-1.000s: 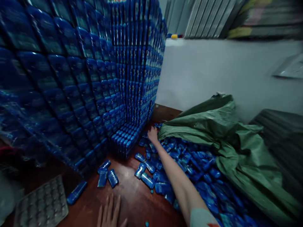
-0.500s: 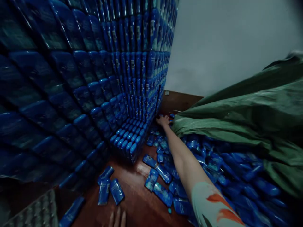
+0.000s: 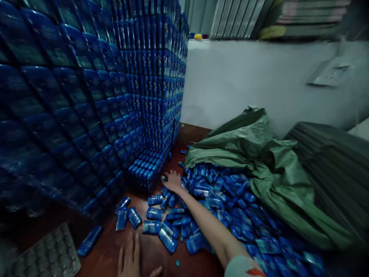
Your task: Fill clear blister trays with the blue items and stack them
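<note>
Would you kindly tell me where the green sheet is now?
In the head view, the green sheet lies right of centre, by the white wall, with loose blue packs along its near edge and the right hand to its left.

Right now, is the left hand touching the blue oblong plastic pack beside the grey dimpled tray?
Apart. The head view plainly shows reddish-brown floor between the left hand and the blue oblong plastic pack.

Stacked packs (image 3: 86, 92): left of the right hand (image 3: 173, 181)
Loose packs (image 3: 203, 188): on the floor (image 3: 152, 250), mostly right of the right hand
Sack (image 3: 282, 173): right of the right hand, behind the loose packs
Tray (image 3: 47, 252): left of the left hand (image 3: 129, 257)
Wall (image 3: 236, 80): beyond both hands
</note>
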A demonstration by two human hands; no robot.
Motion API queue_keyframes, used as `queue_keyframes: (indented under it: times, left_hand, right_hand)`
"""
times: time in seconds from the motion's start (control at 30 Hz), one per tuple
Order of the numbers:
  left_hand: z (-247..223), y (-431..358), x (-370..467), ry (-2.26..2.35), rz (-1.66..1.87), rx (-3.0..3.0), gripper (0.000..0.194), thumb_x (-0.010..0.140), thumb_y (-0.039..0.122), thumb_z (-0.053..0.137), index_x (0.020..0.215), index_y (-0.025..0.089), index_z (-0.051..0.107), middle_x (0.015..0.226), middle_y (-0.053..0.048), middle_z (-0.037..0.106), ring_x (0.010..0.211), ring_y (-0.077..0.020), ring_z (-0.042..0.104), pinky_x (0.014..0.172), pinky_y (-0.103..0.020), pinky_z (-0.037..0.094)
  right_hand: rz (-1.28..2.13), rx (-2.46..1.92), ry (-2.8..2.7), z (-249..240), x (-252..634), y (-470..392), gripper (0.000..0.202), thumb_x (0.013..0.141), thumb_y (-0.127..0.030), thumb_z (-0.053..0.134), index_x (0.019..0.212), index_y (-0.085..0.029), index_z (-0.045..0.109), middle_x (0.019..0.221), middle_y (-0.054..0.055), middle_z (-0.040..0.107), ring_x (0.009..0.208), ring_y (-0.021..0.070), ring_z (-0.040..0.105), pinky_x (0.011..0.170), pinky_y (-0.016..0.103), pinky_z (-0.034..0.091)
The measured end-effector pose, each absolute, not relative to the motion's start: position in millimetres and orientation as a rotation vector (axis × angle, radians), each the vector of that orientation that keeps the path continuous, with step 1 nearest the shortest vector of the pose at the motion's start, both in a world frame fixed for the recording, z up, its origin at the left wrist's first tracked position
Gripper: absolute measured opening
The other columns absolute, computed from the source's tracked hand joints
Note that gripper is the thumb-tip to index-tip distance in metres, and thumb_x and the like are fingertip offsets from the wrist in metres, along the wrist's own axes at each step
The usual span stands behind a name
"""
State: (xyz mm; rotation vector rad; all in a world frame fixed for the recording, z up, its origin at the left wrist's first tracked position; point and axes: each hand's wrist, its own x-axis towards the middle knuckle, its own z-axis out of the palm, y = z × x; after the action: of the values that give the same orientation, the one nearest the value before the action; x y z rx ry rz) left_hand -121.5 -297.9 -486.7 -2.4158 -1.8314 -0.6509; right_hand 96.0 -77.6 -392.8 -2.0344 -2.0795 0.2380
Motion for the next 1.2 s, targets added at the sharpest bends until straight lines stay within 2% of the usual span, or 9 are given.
queue_keyframes:
  times: [0.1, 0.2, 0.47, 0.63, 0.77, 0.83, 0.93, 1.07, 1.2]
  left_hand:
    - [-475, -300, -122, -1.674, -0.665, -2.529, 0.115, 0.065, 0.072, 0.057, 0.147, 0.014, 0.001, 0.148, -0.022, 0.026, 0.134, -0.0374, 0.029, 0.106, -0.053, 0.026]
    - [-462, -302, -119, -1.546, -0.652, -2.637, 0.109, 0.066, 0.074, 0.053, 0.147, 0.014, 0.01, 0.149, -0.02, 0.023, 0.137, -0.0362, 0.023, 0.108, -0.053, 0.022]
    - [-433, -309, -112, -1.574, -0.555, -2.815, 0.088, 0.077, 0.068, 0.046, 0.145, 0.016, 0.023, 0.152, -0.018, 0.017, 0.139, -0.0379, 0.013, 0.108, -0.057, 0.019]
    - [-429, -323, -108, -1.687, -0.738, -2.855, 0.073, 0.086, 0.055, 0.044, 0.145, 0.017, 0.023, 0.152, -0.015, 0.019, 0.14, -0.0352, 0.009, 0.109, -0.055, 0.022]
    - [-428, -344, -97, -1.772, -1.038, -2.768, 0.058, 0.093, 0.038, 0.038, 0.145, 0.019, 0.021, 0.153, -0.015, 0.014, 0.141, -0.0289, 0.012, 0.11, -0.052, 0.025]
    - [-428, -351, -89, -1.705, -1.006, -2.844, 0.053, 0.093, 0.035, 0.038, 0.143, 0.022, 0.027, 0.152, -0.013, 0.019, 0.141, -0.0291, 0.012, 0.11, -0.053, 0.023]
    - [-429, -349, -79, -1.664, -0.874, -2.943, 0.047, 0.093, 0.035, 0.037, 0.139, 0.026, 0.036, 0.151, -0.011, 0.023, 0.141, -0.0299, 0.013, 0.109, -0.056, 0.023]
    - [-432, -336, -76, -1.82, -0.971, -2.842, 0.045, 0.095, 0.032, 0.032, 0.138, 0.02, 0.037, 0.15, -0.013, 0.025, 0.14, -0.0283, 0.017, 0.109, -0.053, 0.026]
    - [-435, -332, -79, -1.883, -1.143, -2.741, 0.045, 0.094, 0.032, 0.033, 0.136, 0.016, 0.038, 0.148, -0.014, 0.027, 0.139, -0.0281, 0.018, 0.11, -0.052, 0.025]
  right_hand:
    - [0.247, -1.916, -2.197, -390, 94, -122, 0.036, 0.081, -0.041, 0.054, 0.114, -0.03, 0.061, 0.115, 0.008, 0.056, 0.111, 0.027, 0.047, 0.092, 0.041, 0.034]
    - [0.295, -1.828, -2.26, -387, 100, -162, 0.035, 0.084, -0.042, 0.051, 0.116, -0.033, 0.06, 0.118, 0.006, 0.055, 0.114, 0.0256, 0.044, 0.095, 0.04, 0.031]
    - [0.559, -1.673, -2.257, -383, 142, -238, 0.035, 0.093, -0.029, 0.038, 0.119, -0.027, 0.061, 0.116, 0.005, 0.059, 0.11, 0.0176, 0.05, 0.097, 0.031, 0.035]
    - [0.588, -1.697, -2.179, -369, 164, -294, 0.038, 0.092, -0.021, 0.036, 0.123, -0.024, 0.058, 0.125, 0.006, 0.058, 0.118, 0.0181, 0.049, 0.102, 0.035, 0.035]
    - [0.394, -1.824, -1.986, -359, 138, -362, 0.038, 0.091, -0.035, 0.042, 0.127, -0.028, 0.054, 0.133, 0.006, 0.053, 0.128, 0.0237, 0.04, 0.11, 0.049, 0.021]
    - [0.417, -1.77, -2.082, -362, 117, -391, 0.05, 0.085, -0.044, 0.052, 0.134, -0.035, 0.044, 0.144, 0.003, 0.039, 0.136, 0.0286, 0.027, 0.11, 0.058, 0.009]
    - [0.444, -1.685, -2.213, -372, 107, -414, 0.054, 0.084, -0.043, 0.056, 0.135, -0.038, 0.041, 0.147, 0.0, 0.034, 0.138, 0.0294, 0.021, 0.108, 0.062, 0.0]
    - [0.277, -1.825, -2.083, -379, 143, -404, 0.036, 0.09, -0.03, 0.044, 0.123, -0.032, 0.056, 0.137, 0.001, 0.049, 0.135, 0.0255, 0.028, 0.109, 0.059, 0.001]
    - [0.087, -2.001, -1.851, -367, 176, -357, 0.034, 0.092, -0.032, 0.036, 0.093, -0.024, 0.069, 0.111, 0.006, 0.065, 0.118, 0.0245, 0.046, 0.109, 0.051, 0.017]
